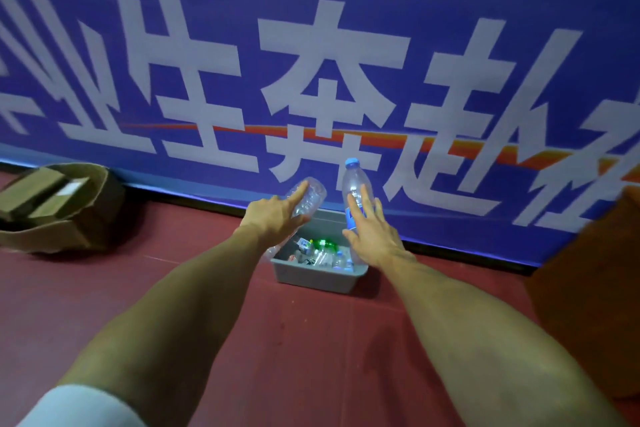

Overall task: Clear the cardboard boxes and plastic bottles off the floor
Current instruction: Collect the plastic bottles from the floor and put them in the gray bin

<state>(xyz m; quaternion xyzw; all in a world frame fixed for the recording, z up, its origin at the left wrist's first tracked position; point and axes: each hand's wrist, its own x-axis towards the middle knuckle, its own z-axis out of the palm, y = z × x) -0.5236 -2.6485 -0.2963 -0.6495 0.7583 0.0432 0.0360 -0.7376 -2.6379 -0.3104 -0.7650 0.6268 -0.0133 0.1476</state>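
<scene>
A grey plastic bin (313,276) stands on the red floor against the blue banner and holds several empty bottles. Over its left side my left hand (272,218) holds a crushed clear bottle (311,192) between index finger and thumb, tilted up to the right. Over its right side my right hand (375,230) is spread with straight fingers against an upright clear bottle (353,184) that has a blue cap and blue label. That bottle's lower end sits between my thumb and fingers.
An open cardboard box (86,218) with smaller flat boxes inside lies on the floor at the far left by the banner (311,45). A large, blurred brown object (588,288) fills the right edge. Red floor (311,340) stretches in front of the bin.
</scene>
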